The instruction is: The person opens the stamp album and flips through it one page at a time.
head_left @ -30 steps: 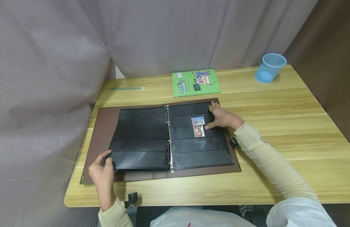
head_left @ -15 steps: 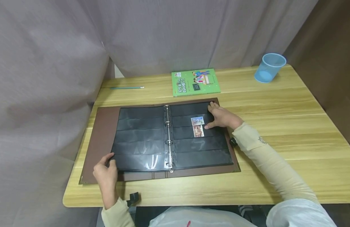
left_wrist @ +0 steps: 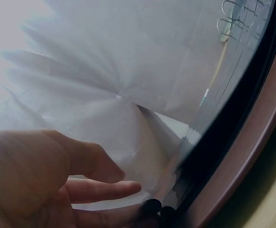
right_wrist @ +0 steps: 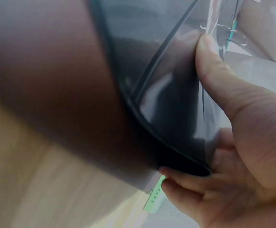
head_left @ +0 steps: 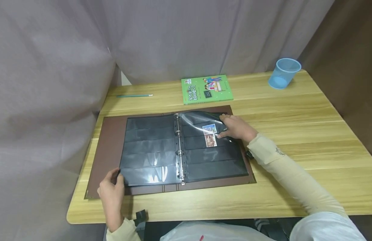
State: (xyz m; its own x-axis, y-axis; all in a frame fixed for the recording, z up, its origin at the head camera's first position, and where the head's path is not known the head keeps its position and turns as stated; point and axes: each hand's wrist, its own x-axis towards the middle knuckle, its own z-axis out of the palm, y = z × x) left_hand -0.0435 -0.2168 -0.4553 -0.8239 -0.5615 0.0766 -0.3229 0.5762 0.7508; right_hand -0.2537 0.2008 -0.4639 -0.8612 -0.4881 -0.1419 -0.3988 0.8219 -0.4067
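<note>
A brown ring-bound stamp album point(head_left: 106, 144) lies spread on the table with black strip-pocket pages on both sides. Two small stamps point(head_left: 210, 135) sit one above the other on the right page point(head_left: 214, 169). My right hand point(head_left: 238, 128) pinches that page near its upper outer corner, thumb on top and fingers under the edge; the sheet bows up there. At the lower outer corner of the left page point(head_left: 149, 150) is my left hand point(head_left: 112, 190). Its thumb and fingers point(left_wrist: 104, 190) are loosely bent, with nothing visible between them in the left wrist view.
A green book point(head_left: 207, 89) lies behind the album, and a teal pencil point(head_left: 134, 96) to its left. The blue cup point(head_left: 284, 73) stands at the table's far right corner. Metal rings point(head_left: 180, 150) run down the album's middle. Grey cloth point(head_left: 174, 40) hangs behind the table.
The left page, raised at its lower corner before, has come down flat under my left hand. The right page's upper part has since bowed upward in my right hand.
</note>
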